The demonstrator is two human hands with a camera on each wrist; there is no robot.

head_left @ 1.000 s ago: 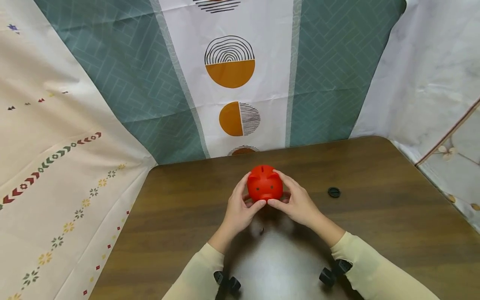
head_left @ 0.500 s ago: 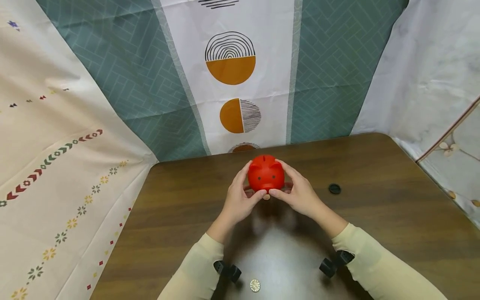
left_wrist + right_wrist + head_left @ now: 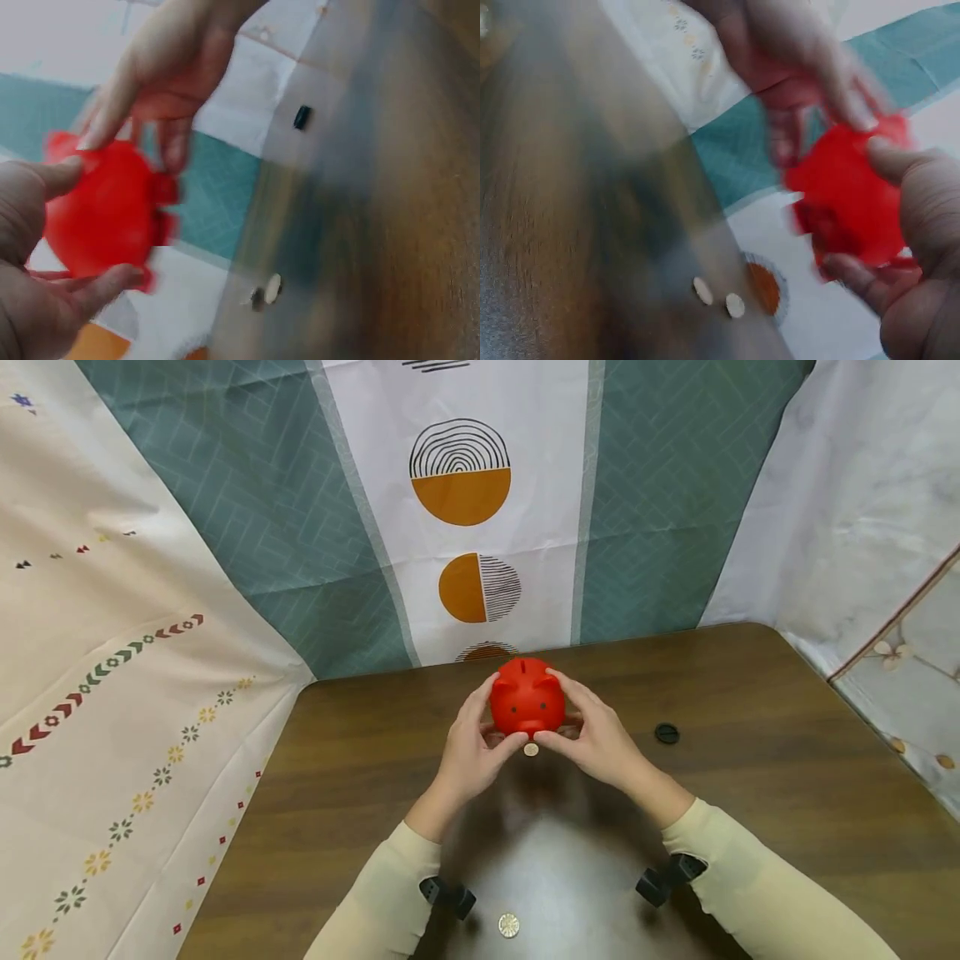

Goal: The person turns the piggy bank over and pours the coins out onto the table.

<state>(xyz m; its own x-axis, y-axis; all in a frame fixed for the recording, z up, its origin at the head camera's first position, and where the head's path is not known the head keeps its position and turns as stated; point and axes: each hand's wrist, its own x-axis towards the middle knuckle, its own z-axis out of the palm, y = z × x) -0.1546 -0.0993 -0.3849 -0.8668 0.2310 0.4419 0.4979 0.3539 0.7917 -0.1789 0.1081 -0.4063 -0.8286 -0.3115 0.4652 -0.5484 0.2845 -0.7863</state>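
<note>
Both hands hold up a red piggy bank (image 3: 527, 697), its slotted top and dotted-eye front showing in the head view. My left hand (image 3: 474, 747) grips its left side, thumb under the snout. Round the opposite side curls my right hand (image 3: 596, 745), its thumb tip close to the left one. In the wrist views the bank is blurred, its short feet pointing toward the tabletop. A gold coin (image 3: 531, 749) shows just below the snout. Two coins appear together in the right wrist view: one coin (image 3: 703, 291) and a paler coin (image 3: 735, 305).
Another gold coin (image 3: 508, 926) lies on the brown wooden table (image 3: 360, 827) between the forearms. A round black cap (image 3: 667, 733) lies to the right of the bank. Patterned cloths (image 3: 645, 493) hang behind and beside the table.
The bank and both hands have shifted slightly upward in view, still gripping. A small blurred object below the bank is gone from there; coins now show below the snout and between the forearms.
</note>
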